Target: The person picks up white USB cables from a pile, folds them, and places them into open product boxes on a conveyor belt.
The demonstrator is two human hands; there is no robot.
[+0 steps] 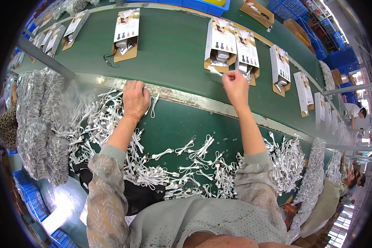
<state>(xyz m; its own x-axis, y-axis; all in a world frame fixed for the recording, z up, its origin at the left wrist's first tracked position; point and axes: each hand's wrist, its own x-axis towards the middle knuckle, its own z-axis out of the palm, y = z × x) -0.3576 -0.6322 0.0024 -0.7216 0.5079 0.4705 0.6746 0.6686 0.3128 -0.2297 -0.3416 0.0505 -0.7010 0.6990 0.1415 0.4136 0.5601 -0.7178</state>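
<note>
The fingers of the right hand [236, 87] are pinched narrow, and a small white cable [215, 71] comes out of their tips. It is blurred, so its exact end I cannot tell. This hand is beyond the metal rail [186, 98], on its far side. The left hand [135, 99] is over the rail itself, with fingers bent down and close together; whether they hold something I cannot tell. One looped white lead [154, 105] lies just beside it, at the near edge of the rail.

The held cable points away from the rail and to the left of the right fingertips. Its long axis runs toward the lower end of the left-hand box [221, 37] of a pair, where the brown flap is. In the view it overlaps this flap, but whether it touches I cannot tell. The right hand is clearly nearer to this box; the left hand is well apart from it.

The second box [246, 46] stands just beside the first, also beyond the rail, with its end toward the rail open and white parts visible inside. Farther along the rail to the right lies another similar box [280, 68], and to the left a single one [127, 27]. All these rest on the green belt [169, 53]. On the near side of the rail, a large heap of white cables [111, 111] lies around the left forearm, and another heap [286, 165] lies to the right of the right forearm.
</note>
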